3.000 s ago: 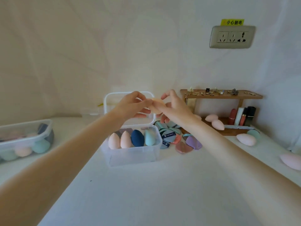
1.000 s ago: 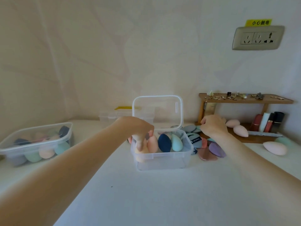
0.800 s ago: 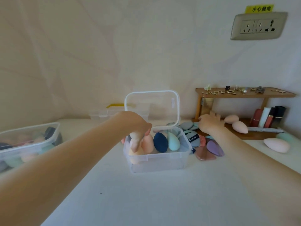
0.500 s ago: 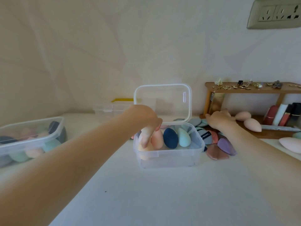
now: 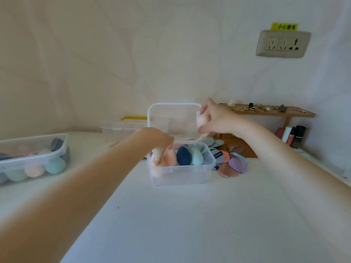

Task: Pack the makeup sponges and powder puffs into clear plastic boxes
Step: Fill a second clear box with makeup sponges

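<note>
A clear plastic box stands mid-table with its lid raised behind it. Inside stand egg-shaped sponges: a pink one, a navy one and a light blue one. My left hand reaches into the box's left end, fingers pressed on a peach sponge there. My right hand is raised beside the lid's right edge, shut on a pink sponge. Flat powder puffs in purple, brown, grey and teal lie piled right of the box.
A second clear box holding several sponges sits at the left edge. More clear boxes stand at the back. A wooden shelf with small trinkets and lipsticks is at the right, under a wall socket.
My right hand has lifted from the shelf area with a pink sponge and moved left towards the open lid. My left hand stays in the box's left end.
</note>
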### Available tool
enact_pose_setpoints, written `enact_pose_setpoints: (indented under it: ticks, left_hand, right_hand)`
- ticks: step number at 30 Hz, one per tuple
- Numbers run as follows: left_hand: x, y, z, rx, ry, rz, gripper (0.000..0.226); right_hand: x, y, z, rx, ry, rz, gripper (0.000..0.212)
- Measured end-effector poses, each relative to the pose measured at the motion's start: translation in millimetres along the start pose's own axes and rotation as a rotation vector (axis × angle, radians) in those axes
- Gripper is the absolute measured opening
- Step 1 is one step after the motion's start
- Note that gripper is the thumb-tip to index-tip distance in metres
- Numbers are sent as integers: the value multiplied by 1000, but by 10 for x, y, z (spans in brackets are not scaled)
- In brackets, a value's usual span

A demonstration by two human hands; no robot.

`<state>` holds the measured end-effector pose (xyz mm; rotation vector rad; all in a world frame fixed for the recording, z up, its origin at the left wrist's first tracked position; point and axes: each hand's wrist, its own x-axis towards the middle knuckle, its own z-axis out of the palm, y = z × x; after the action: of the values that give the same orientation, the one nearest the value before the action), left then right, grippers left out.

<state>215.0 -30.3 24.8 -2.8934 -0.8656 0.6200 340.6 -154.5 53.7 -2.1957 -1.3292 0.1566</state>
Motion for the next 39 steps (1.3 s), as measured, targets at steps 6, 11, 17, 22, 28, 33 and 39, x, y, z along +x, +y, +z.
enact_pose_setpoints:
  ticks: [6,11,17,22,28,33,39]
  left_hand:
    - [-134,-34,102,-43,138,3,65]
    - [-200,-73,184,-119,206,27,61]
    - [-195,-70,234,-134,236,27,50]
    - [-188,-84,235,-138,216,37,50]
    - [-174,-101,256,-136,228,52,42]
    - [-172,-177,250,-178,230,68,51]
    - [-189,-172,229,-178,238,59,55]
  right_hand:
    - [-140,-136,403,-19,-410,-12,44]
    - [-102,-244,583,-281,-471,-128,22]
    - [-31,-360,716,-310,-517,-81,19]
    - [5,-416,713,-277,-506,-17,23]
    - [-31,-414,775,-373,-471,-86,18]
    - [-21,-420,827,-345,-375,-81,10]
    - [-119,-446,867,-311,-370,-33,22]
